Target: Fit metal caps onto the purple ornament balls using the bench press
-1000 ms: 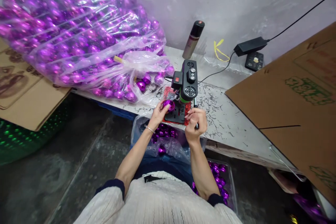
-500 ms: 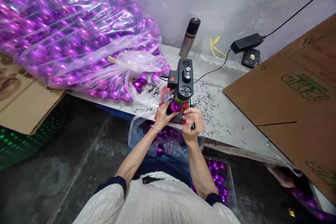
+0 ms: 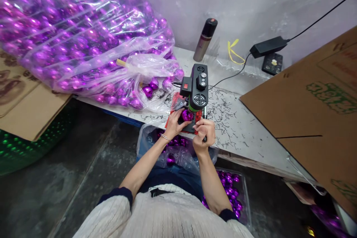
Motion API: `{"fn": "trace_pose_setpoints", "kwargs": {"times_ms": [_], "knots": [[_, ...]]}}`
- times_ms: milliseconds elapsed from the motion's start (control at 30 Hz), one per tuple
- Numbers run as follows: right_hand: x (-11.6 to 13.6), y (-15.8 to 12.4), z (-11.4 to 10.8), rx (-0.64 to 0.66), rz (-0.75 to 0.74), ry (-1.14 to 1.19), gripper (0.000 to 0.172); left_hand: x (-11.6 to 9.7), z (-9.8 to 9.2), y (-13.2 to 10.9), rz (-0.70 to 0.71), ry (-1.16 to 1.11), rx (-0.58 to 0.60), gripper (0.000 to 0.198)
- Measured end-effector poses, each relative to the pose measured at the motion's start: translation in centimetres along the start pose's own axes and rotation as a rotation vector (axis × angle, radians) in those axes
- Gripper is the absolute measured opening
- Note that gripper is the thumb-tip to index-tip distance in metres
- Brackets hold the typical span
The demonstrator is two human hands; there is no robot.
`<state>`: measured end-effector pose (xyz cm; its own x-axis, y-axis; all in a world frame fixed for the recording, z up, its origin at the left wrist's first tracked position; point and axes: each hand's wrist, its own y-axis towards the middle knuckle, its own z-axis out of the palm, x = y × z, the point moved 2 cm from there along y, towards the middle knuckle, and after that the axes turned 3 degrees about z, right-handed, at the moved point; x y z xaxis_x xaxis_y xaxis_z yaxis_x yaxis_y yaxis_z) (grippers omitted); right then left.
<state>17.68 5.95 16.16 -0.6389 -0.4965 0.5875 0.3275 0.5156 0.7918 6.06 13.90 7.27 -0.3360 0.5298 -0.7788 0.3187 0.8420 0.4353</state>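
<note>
A small black bench machine [image 3: 198, 85] with a red switch stands near the front edge of the table. Under its head, my left hand [image 3: 173, 123] grips a shiny purple bauble [image 3: 187, 115] between thumb and fingers. My right hand [image 3: 204, 134] is wrapped round the black-ended lever [image 3: 205, 139] on the machine's right side; most of the lever's grip is hidden by the fingers. A red base [image 3: 176, 101] shows beneath the machine. Below the table edge, an open plastic bag [image 3: 145, 139] in front of my body holds more purple baubles.
A huge clear bag of purple baubles [image 3: 83, 37] fills the left. Behind the machine stand a spray can [image 3: 205, 40] and a black power adapter [image 3: 269, 46] with its cord. Black scraps litter the tabletop [image 3: 248, 134]. A large cardboard box [image 3: 306, 108] is at right, a bauble tray [image 3: 244, 193] below.
The whole view has shifted slightly. Both hands keep their places on the bauble and the lever, with no clear movement of either.
</note>
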Motion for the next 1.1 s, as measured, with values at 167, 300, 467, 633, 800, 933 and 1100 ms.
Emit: {"fn": "trace_pose_setpoints", "kwargs": {"times_ms": [167,300,467,633,800,933,1100], "knots": [[-0.6,-0.5,0.2,-0.021,-0.007,0.011,0.023,-0.1,-0.1,0.0,-0.027,0.009,0.012,0.064],[-0.7,-0.7,0.4,-0.026,0.003,0.013,0.025,-0.1,0.0,0.0,-0.025,0.007,0.008,0.063],[-0.8,-0.8,0.4,-0.034,0.0,0.031,0.027,-0.1,0.0,0.0,-0.008,0.001,-0.002,0.064],[-0.9,-0.8,0.5,-0.054,-0.02,0.042,0.027,-0.1,0.0,0.0,-0.013,0.005,-0.004,0.064],[-1.2,-0.9,0.8,-0.052,-0.021,0.062,0.028,0.0,0.1,0.0,0.001,0.005,-0.01,0.063],[-1.8,-1.4,1.0,-0.07,-0.033,0.066,0.029,0.0,0.2,-0.1,0.017,0.027,-0.017,0.061],[-1.7,-1.6,1.3,-0.052,-0.048,0.031,0.031,0.2,0.4,0.1,0.058,0.052,-0.052,0.059]]}}
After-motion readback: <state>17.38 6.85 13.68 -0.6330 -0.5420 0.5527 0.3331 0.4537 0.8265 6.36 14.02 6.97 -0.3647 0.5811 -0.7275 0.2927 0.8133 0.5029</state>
